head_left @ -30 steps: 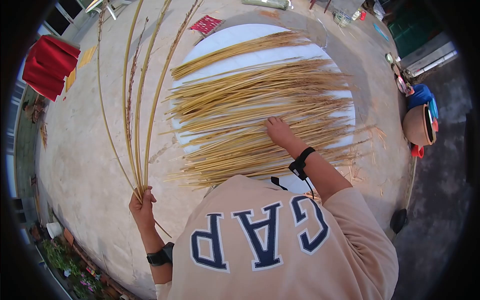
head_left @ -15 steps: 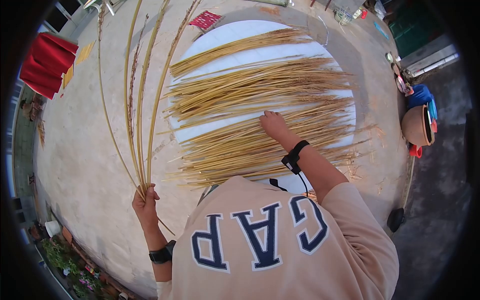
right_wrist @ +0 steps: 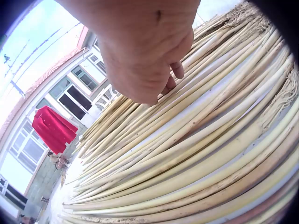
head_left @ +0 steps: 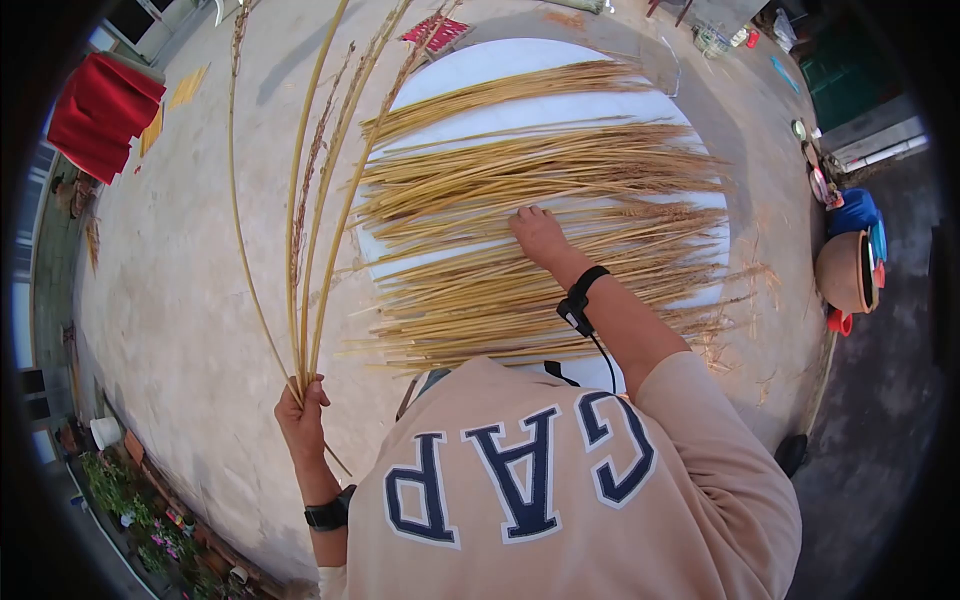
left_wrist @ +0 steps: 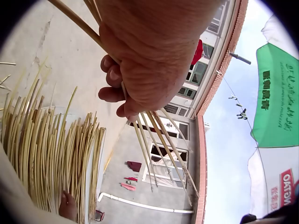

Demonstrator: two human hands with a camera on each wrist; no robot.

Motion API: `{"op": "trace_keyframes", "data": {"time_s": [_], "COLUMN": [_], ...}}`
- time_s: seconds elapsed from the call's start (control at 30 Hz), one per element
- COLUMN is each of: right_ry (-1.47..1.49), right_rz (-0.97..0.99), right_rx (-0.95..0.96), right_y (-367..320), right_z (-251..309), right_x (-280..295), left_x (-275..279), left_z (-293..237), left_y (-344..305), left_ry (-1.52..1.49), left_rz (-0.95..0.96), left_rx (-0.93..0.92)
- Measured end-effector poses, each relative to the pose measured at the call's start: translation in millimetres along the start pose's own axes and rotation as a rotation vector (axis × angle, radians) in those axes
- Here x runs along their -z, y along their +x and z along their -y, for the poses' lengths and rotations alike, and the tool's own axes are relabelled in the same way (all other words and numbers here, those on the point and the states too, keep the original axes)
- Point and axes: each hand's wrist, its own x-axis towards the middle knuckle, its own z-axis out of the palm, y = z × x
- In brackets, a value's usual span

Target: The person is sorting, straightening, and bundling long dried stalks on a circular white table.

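Several long dry plant stalks [head_left: 318,235] with brownish seed heads stand up from my left hand [head_left: 302,412], which grips them near their lower ends. In the left wrist view that hand [left_wrist: 140,60] has its fingers curled round them. My right hand [head_left: 540,238] is over the middle of a round white table [head_left: 470,118], its fingertips down among loose stalks [head_left: 480,300] laid side by side. The right wrist view shows bent fingers [right_wrist: 174,77] close on the stalks; the thumb is hidden, and I cannot tell whether they pinch one.
Separate bunches of stalks [head_left: 540,165] lie across the table, heads to the right. A small red-topped stool [head_left: 435,33] stands behind it. A clay pot [head_left: 845,270] and a blue container [head_left: 855,212] are at the right. A red cloth [head_left: 105,115] hangs at the far left.
My right hand has moved left and a little farther from my body across the stalks. My left hand still holds its upright stalks; the head view has shifted slightly.
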Motion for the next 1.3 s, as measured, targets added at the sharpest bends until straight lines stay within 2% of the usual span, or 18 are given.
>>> {"op": "trace_keyframes", "data": {"time_s": [0.03,0.1,0.23,0.3,0.63,0.7,0.73,0.8,0.93,1.0,1.07,1.13,1.2,1.3], "right_ry": [-0.002,0.025,0.033,-0.043,-0.005,-0.008,-0.009,0.078,0.084,0.051,0.044,0.038,-0.027,-0.042], "right_rz": [0.006,-0.145,-0.095,-0.231,-0.411,-0.584,-0.583,-0.468,-0.37,-0.26,-0.253,-0.252,-0.172,-0.176], "right_rx": [0.002,0.0,-0.061,-0.031,-0.068,-0.046,-0.046,0.216,0.219,0.068,0.041,-0.004,0.021,0.042], "right_y": [2,5,15,16,24,22,22,24,28,29,28,27,23,21], "right_z": [-2,-6,-8,-11,-15,-8,-5,-1,11,15,15,12,9,4], "right_x": [-3,-7,-13,-25,-20,-10,-9,-14,-23,-23,-22,-20,-15,-13], "left_x": [0,-1,-4,-5,-5,-6,-7,-8,-10,-10,-9,-10,-9,-11], "left_z": [1,2,-2,-2,0,0,0,0,-4,-6,-7,-5,-2,-1], "left_y": [1,3,6,6,11,12,12,12,12,10,9,10,10,11], "left_ry": [0.007,0.012,0.004,0.006,0.002,0.0,0.004,0.009,0.011,0.026,0.029,0.026,0.017,0.026], "left_rz": [-0.009,-0.02,-0.001,0.013,0.011,0.013,0.016,0.02,0.026,0.024,0.019,0.019,0.016,0.014], "left_rx": [0.009,0.022,0.022,0.013,0.022,0.023,0.021,0.019,0.022,0.007,0.051,0.019,0.018,0.003]}}
